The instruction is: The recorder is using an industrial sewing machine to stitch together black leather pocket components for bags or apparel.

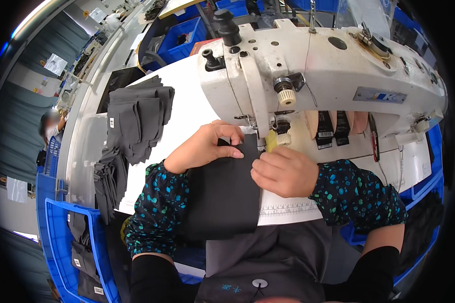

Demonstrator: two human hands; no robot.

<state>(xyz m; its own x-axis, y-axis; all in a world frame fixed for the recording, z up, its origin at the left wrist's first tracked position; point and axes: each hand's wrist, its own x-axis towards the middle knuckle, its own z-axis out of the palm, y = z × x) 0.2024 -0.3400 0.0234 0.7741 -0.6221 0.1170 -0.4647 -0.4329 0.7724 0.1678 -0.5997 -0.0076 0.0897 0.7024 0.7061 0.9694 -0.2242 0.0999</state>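
Blue-grey curtains (20, 121) are hanging along the far left of the workshop, and a seated person (53, 129) is showing small and blurred in front of them. Before me, a white sewing machine (338, 68) is standing over a white tabletop (184, 76), its head reaching across toward my hands. One dark grey fabric piece (220, 197) is lying just left of the needle area, its upper end sitting near the machine's foot and its lower end hanging over the table edge toward my lap. My left hand (210, 146) is resting at its upper end, thumb and forefinger curving toward each other with a gap showing between their tips; I cannot tell whether they are pinching the cloth. My right hand (285, 172) is curling its fingers inward beside the right edge of the cloth, and whatever it may be holding is staying hidden behind the knuckles. Printed ruler marks (288, 208) are running along the table below that hand. Off to the left, stacked grey pieces (134, 116) are lying above a crumpled dark pile (111, 177), while a blue bin (55, 237) is holding more dark cloth. Black labels (325, 129) are lying beneath the machine arm.
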